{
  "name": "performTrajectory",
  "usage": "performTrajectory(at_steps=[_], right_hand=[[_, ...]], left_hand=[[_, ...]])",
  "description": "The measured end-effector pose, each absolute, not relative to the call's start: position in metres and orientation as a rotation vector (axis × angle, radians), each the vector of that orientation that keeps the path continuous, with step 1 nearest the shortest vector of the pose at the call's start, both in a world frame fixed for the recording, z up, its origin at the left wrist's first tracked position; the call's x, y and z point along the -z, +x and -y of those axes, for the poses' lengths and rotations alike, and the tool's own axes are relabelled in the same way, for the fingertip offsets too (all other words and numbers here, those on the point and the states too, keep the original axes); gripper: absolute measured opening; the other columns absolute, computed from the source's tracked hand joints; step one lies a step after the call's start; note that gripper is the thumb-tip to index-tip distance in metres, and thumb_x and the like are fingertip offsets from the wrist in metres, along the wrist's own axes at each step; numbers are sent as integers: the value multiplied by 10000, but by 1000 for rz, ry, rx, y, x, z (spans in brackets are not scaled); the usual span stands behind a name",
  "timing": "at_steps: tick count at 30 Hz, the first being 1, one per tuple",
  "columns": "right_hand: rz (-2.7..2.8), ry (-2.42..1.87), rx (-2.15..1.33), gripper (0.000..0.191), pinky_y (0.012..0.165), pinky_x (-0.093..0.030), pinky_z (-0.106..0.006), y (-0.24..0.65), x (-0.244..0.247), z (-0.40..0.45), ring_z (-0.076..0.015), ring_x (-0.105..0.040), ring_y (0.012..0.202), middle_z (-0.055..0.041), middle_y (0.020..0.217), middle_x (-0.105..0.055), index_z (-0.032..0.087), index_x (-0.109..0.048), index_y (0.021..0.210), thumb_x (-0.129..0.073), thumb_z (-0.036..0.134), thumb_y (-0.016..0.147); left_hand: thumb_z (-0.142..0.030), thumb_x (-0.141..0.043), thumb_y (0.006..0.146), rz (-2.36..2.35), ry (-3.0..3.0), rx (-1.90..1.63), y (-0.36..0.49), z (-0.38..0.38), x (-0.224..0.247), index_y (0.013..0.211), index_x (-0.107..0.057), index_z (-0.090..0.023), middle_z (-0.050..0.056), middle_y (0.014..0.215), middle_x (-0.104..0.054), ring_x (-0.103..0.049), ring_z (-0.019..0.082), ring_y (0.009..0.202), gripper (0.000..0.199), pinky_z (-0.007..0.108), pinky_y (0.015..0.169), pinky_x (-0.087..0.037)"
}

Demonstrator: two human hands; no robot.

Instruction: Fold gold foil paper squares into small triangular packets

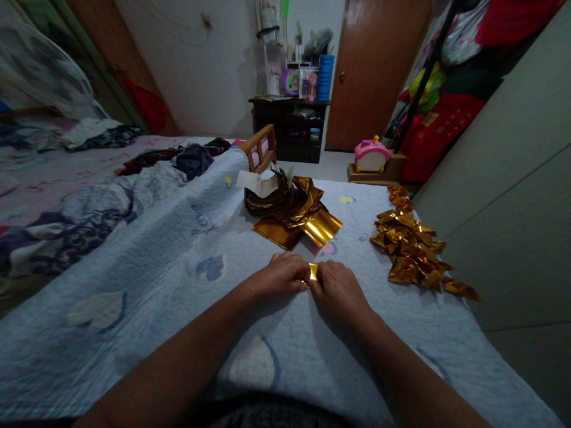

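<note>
while folded gold pieces [408, 241] lie heaped to the right, both hands [339, 290] pinch one gold strip [313, 271].

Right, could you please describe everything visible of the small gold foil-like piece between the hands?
The small, shiny gold foil-like piece shows as a narrow patch between the left hand and the right hand, which hold it from either side. Its surface looks smooth and metallic, with a bright highlight. It is low over the pale blue patterned fabric cover; whether they touch is unclear. The hands hide part of it, so its full shape cannot be told.
</note>
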State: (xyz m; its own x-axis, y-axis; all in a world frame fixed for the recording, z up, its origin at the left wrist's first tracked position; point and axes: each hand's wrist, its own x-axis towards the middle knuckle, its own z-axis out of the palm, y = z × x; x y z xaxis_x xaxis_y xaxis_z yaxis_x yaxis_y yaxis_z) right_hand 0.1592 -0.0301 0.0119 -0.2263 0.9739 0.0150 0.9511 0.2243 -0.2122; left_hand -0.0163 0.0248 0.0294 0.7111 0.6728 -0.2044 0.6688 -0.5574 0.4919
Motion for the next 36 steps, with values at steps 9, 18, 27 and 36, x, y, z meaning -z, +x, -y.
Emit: performTrajectory(at_steps=[9, 18, 27, 36], right_hand=[[2295, -1974, -216, 277, 763, -353, -372, 156, -17, 34, -288, -591, 940, -138, 1012, -656, 160, -632, 1020, -552, 420, 972], [2221, -2015, -210, 411, 846, -352, -419, 182, -18, 31, -337, -519, 1066, -130, 1159, -587, 205, -601, 1160, -655, 497, 875], [2229, -1953, -284, 393, 892, -387, -450, 207, -11, 27, -354, -527, 1135, -116, 1230, -593, 235, -600, 1187, -684, 423, 853], [2246, -1965, -384, 361, 896, -406, -448, 218, -12, 22, -348, -531, 1158, -136, 1286, -577, 225, -584, 1202, -659, 314, 860]], left_hand=[[-278, -691, 895, -1039, 2372, -18, -20, -28, -27, 868, -669, -209, 17, 974, -618, -513, 246, 1034, 78, 347, 872, -326], [-289, -693, 899, -1033, 2359, 6, -21, -30, -25, 884, -684, -226, 13, 995, -627, -511, 237, 1047, 66, 358, 906, -331], [-246, -678, 880, -965, 2347, -18, -25, -34, -22, 912, -709, -227, 28, 1000, -642, -524, 259, 1057, 48, 395, 927, -327], [-195, -654, 868, -889, 2332, -70, -29, -36, -19, 898, -699, -223, 26, 979, -637, -517, 255, 1038, 61, 398, 928, -315]])
